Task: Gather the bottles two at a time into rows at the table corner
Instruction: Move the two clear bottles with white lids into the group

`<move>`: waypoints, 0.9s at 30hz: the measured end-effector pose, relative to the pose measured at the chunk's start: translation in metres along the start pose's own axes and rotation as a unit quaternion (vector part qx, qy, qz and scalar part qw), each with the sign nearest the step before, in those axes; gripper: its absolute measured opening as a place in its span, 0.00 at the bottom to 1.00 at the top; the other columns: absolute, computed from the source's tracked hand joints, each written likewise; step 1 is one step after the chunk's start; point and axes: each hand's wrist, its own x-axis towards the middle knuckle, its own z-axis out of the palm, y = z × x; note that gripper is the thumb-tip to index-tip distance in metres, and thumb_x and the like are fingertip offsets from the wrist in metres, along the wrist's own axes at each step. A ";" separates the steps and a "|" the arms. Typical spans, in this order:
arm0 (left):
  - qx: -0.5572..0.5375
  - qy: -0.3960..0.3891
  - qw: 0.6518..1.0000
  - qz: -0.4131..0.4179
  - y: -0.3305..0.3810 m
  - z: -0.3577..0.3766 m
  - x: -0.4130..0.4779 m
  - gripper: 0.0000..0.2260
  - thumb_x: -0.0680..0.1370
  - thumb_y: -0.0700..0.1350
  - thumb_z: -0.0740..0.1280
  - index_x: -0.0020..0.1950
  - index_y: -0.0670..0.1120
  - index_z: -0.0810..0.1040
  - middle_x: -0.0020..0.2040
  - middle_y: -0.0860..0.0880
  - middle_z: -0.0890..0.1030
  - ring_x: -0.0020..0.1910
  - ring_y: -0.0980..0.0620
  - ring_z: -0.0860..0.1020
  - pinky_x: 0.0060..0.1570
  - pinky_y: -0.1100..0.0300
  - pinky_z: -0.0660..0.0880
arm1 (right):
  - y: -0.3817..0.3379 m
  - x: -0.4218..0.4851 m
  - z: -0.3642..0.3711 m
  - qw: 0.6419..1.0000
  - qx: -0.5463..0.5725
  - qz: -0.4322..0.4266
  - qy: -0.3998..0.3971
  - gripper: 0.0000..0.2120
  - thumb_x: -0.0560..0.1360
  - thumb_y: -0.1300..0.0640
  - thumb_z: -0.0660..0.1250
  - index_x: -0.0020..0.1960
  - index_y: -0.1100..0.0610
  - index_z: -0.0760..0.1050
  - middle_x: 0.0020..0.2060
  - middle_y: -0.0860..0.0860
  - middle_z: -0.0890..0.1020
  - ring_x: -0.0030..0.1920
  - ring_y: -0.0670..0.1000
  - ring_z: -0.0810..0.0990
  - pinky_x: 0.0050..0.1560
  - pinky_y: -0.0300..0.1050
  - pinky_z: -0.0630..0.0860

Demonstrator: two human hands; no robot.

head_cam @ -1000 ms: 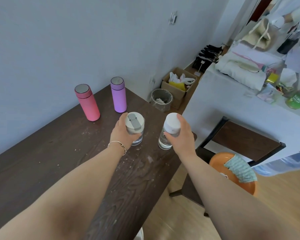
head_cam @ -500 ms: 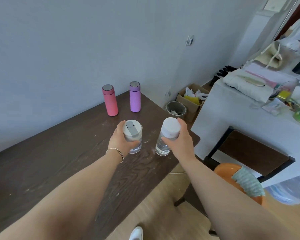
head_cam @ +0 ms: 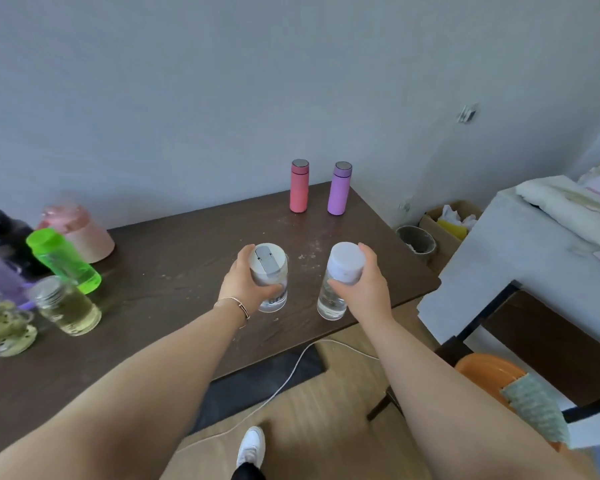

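Bottles: your left hand [head_cam: 245,284] clamps flip-lid one [head_cam: 270,277], right hand [head_cam: 362,289] clamps white-cap one [head_cam: 340,282] (both clear, contents unclear).

dark brown wood-grain table [head_cam: 174,271], pale specks on surface. upright at far corner: coral-pink metal flask [head_cam: 299,186], just beside it lilac metal flask [head_cam: 340,188]. at left edge: green translucent plastic bottle [head_cam: 63,259], clear glass jar of yellowish liquid [head_cam: 66,305].
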 end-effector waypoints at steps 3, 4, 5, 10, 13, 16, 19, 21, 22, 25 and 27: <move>-0.003 0.027 1.000 -0.012 -0.013 -0.027 -0.019 0.43 0.61 0.57 0.79 0.70 0.62 0.58 0.64 0.53 0.73 0.57 0.48 0.74 0.57 0.50 0.76 | -0.020 -0.013 0.018 0.999 0.013 -0.026 -0.014 0.44 0.66 0.53 0.80 0.74 0.44 0.57 0.70 0.47 0.70 0.70 0.54 0.69 0.66 0.55 0.73; -0.006 0.039 0.999 -0.016 -0.019 -0.037 -0.025 0.43 0.61 0.58 0.79 0.70 0.62 0.58 0.63 0.53 0.73 0.57 0.48 0.75 0.57 0.50 0.76 | -0.028 -0.016 0.025 0.999 0.016 -0.034 -0.021 0.44 0.66 0.53 0.80 0.74 0.44 0.57 0.70 0.47 0.70 0.69 0.54 0.70 0.65 0.55 0.73; -0.009 0.050 0.999 -0.020 -0.024 -0.046 -0.030 0.43 0.61 0.58 0.79 0.70 0.62 0.59 0.63 0.53 0.73 0.57 0.49 0.75 0.57 0.51 0.76 | -0.035 -0.020 0.033 0.999 0.017 -0.041 -0.028 0.44 0.66 0.53 0.80 0.74 0.43 0.57 0.70 0.46 0.70 0.69 0.54 0.70 0.66 0.55 0.72; -0.017 0.087 0.995 -0.042 -0.064 -0.093 -0.050 0.44 0.61 0.57 0.79 0.71 0.59 0.59 0.63 0.53 0.73 0.57 0.49 0.74 0.57 0.52 0.75 | -0.072 -0.041 0.077 0.995 0.026 -0.071 -0.057 0.44 0.66 0.53 0.79 0.73 0.42 0.57 0.70 0.45 0.70 0.69 0.54 0.70 0.66 0.55 0.73; -0.025 0.109 0.992 -0.057 -0.093 -0.125 -0.063 0.43 0.62 0.55 0.79 0.71 0.59 0.59 0.63 0.53 0.73 0.56 0.49 0.74 0.54 0.54 0.74 | -0.098 -0.056 0.107 0.994 0.025 -0.078 -0.077 0.44 0.66 0.52 0.79 0.73 0.40 0.57 0.69 0.45 0.71 0.68 0.54 0.71 0.64 0.55 0.74; -0.023 0.117 0.990 -0.075 -0.125 -0.162 -0.074 0.44 0.61 0.55 0.79 0.71 0.59 0.59 0.64 0.53 0.73 0.57 0.50 0.74 0.56 0.54 0.73 | -0.123 -0.074 0.142 0.992 0.033 -0.082 -0.093 0.43 0.66 0.53 0.79 0.73 0.39 0.57 0.69 0.45 0.71 0.67 0.54 0.71 0.64 0.56 0.74; -0.020 0.123 0.988 -0.086 -0.155 -0.200 -0.085 0.44 0.61 0.54 0.79 0.72 0.60 0.58 0.64 0.54 0.73 0.58 0.50 0.73 0.57 0.55 0.72 | -0.151 -0.094 0.178 0.989 0.038 -0.090 -0.112 0.44 0.66 0.53 0.79 0.73 0.40 0.57 0.70 0.45 0.71 0.68 0.54 0.71 0.64 0.57 0.74; -0.015 0.131 0.987 -0.091 -0.173 -0.225 -0.091 0.44 0.61 0.55 0.79 0.71 0.59 0.59 0.64 0.54 0.73 0.59 0.49 0.74 0.58 0.53 0.72 | -0.168 -0.107 0.202 0.987 0.040 -0.097 -0.125 0.44 0.66 0.53 0.79 0.73 0.40 0.57 0.70 0.45 0.71 0.68 0.54 0.71 0.64 0.56 0.74; -0.011 0.133 0.987 -0.093 -0.183 -0.236 -0.094 0.44 0.61 0.55 0.79 0.71 0.60 0.59 0.64 0.53 0.73 0.60 0.49 0.74 0.59 0.52 0.73 | -0.177 -0.113 0.214 0.985 0.042 -0.101 -0.131 0.44 0.66 0.52 0.79 0.73 0.40 0.57 0.70 0.45 0.71 0.67 0.54 0.71 0.64 0.56 0.74; -0.006 0.139 0.986 -0.097 -0.212 -0.268 -0.100 0.44 0.60 0.57 0.79 0.70 0.60 0.59 0.63 0.54 0.74 0.59 0.49 0.75 0.59 0.50 0.74 | -0.202 -0.132 0.250 0.982 0.043 -0.112 -0.143 0.44 0.66 0.52 0.79 0.73 0.40 0.56 0.69 0.46 0.71 0.67 0.54 0.71 0.64 0.57 0.74; -0.005 0.146 0.984 -0.098 -0.229 -0.287 -0.104 0.43 0.61 0.54 0.79 0.70 0.59 0.60 0.62 0.54 0.74 0.57 0.50 0.75 0.57 0.52 0.74 | -0.217 -0.143 0.273 0.980 0.042 -0.119 -0.151 0.44 0.66 0.52 0.79 0.73 0.41 0.56 0.69 0.47 0.71 0.68 0.55 0.71 0.64 0.59 0.74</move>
